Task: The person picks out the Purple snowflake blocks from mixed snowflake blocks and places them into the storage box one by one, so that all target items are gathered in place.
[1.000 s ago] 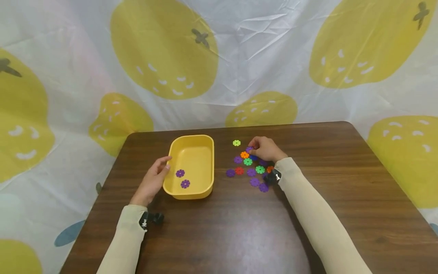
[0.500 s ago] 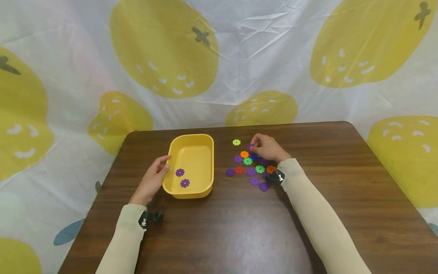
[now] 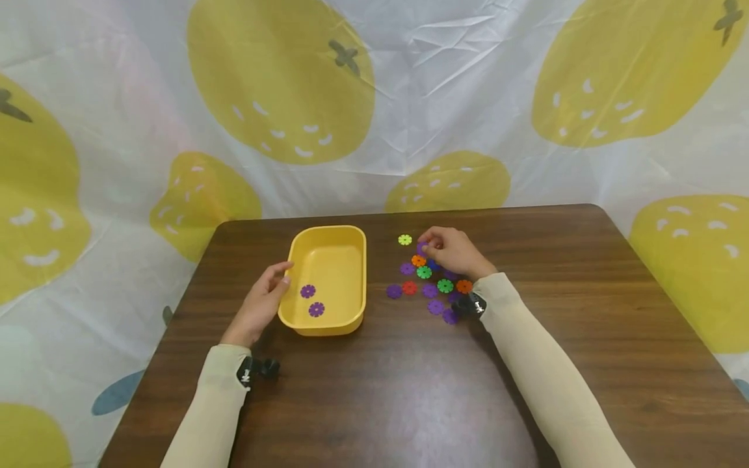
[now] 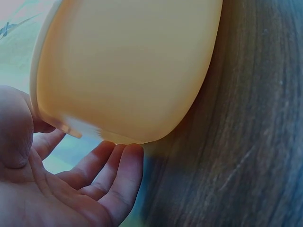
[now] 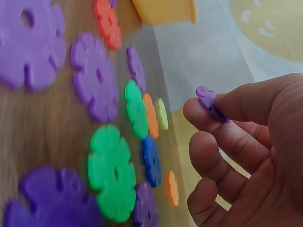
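Note:
In the head view my left hand [image 3: 262, 302] holds the near left side of a yellow plastic tub [image 3: 328, 270]. The left wrist view shows its thumb at the rim and fingertips against the tub's outer wall [image 4: 128, 71]. Two purple snowflake discs [image 3: 316, 309] lie inside the tub. My right hand [image 3: 456, 251] pinches another purple snowflake disc [image 5: 207, 97] between thumb and index finger, above the far side of a loose spread of discs. Among these are a green disc [image 5: 112, 172], a blue disc [image 5: 151, 161], a red disc [image 3: 409, 288] and several purple ones.
A yellow-green disc [image 3: 405, 240] lies apart at the back of the brown wooden table [image 3: 398, 390]. An orange disc [image 3: 464, 286] sits beside the right wrist. Behind the table hangs a white cloth [image 3: 404, 97] with a yellow fruit print.
My right hand has lifted the purple disc off the spread and now carries it slightly to the left. The left hand and the tub stay in place.

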Motion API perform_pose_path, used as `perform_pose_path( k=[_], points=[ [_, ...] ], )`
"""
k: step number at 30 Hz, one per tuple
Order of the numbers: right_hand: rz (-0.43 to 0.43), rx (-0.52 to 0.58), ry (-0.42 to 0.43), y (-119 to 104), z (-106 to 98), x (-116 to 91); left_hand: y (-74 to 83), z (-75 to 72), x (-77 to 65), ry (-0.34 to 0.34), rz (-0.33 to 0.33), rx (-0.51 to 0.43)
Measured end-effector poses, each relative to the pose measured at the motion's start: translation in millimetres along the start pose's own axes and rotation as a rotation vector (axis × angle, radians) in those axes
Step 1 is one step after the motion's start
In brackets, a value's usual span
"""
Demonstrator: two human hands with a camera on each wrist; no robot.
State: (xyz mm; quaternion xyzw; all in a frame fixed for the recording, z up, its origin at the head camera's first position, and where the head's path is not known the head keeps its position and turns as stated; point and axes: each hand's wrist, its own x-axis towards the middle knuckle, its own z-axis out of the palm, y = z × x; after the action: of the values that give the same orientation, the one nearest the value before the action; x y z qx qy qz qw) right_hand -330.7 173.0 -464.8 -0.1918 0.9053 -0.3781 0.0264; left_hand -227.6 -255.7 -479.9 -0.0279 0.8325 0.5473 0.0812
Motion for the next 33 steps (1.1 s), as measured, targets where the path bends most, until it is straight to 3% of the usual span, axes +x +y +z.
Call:
perform_pose_path(
  k=[7, 17, 33],
  points=[
    [-0.033, -0.009, -0.001, -20, 3, 0, -0.6, 0.0, 1.4, -0.011, 0.013, -0.018],
    [-0.145, -0.033, -0.003, -58, 10, 7, -0.6, -1.3, 2.0, -0.01, 0.011, -0.024],
    [-0.239, 0.05, -0.027, -110, 40, 18, -2.3, -2.9, 2.1, -0.015, -0.019, -0.016]
  ],
)
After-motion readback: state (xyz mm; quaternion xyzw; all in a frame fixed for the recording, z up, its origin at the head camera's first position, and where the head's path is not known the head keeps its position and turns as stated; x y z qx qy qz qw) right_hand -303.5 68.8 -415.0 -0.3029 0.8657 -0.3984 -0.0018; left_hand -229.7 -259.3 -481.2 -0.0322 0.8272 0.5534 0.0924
